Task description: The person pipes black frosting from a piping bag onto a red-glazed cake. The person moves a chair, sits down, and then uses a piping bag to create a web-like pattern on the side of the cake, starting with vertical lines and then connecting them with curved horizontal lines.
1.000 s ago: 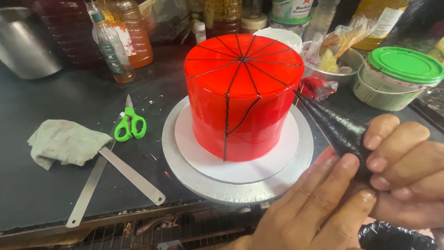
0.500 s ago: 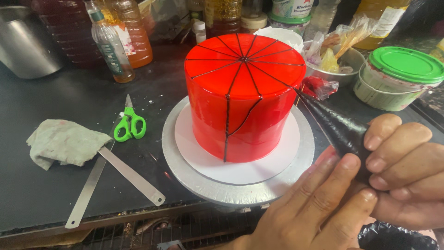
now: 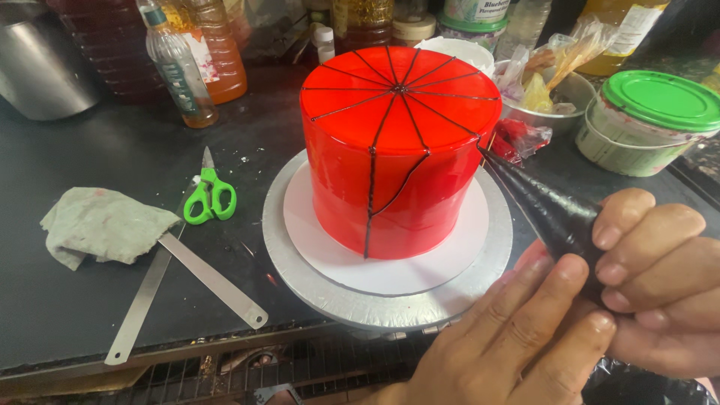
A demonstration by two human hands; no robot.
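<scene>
A tall glossy red cake (image 3: 397, 142) with thin black lines radiating across its top stands on a white round card (image 3: 390, 262) atop a silver cake board (image 3: 315, 289). Both hands hold a black piping bag (image 3: 536, 199) whose tip touches the cake's upper right edge. My right hand (image 3: 652, 277) wraps the bag's wide end. Below it, my left hand (image 3: 517, 337) lies against the bag, fingers pressed on it.
Green-handled scissors (image 3: 210, 195), a grey cloth (image 3: 105, 225) and two metal rulers (image 3: 214, 281) lie left of the board. Bottles (image 3: 180, 64) stand behind. A green-lidded tub (image 3: 649, 120) and a bowl with plastic bags (image 3: 547, 86) sit at the back right. A metal pot (image 3: 41, 60) is far left.
The piping bag's tip stays at the cake's upper right edge. Both hands shifted only slightly.
</scene>
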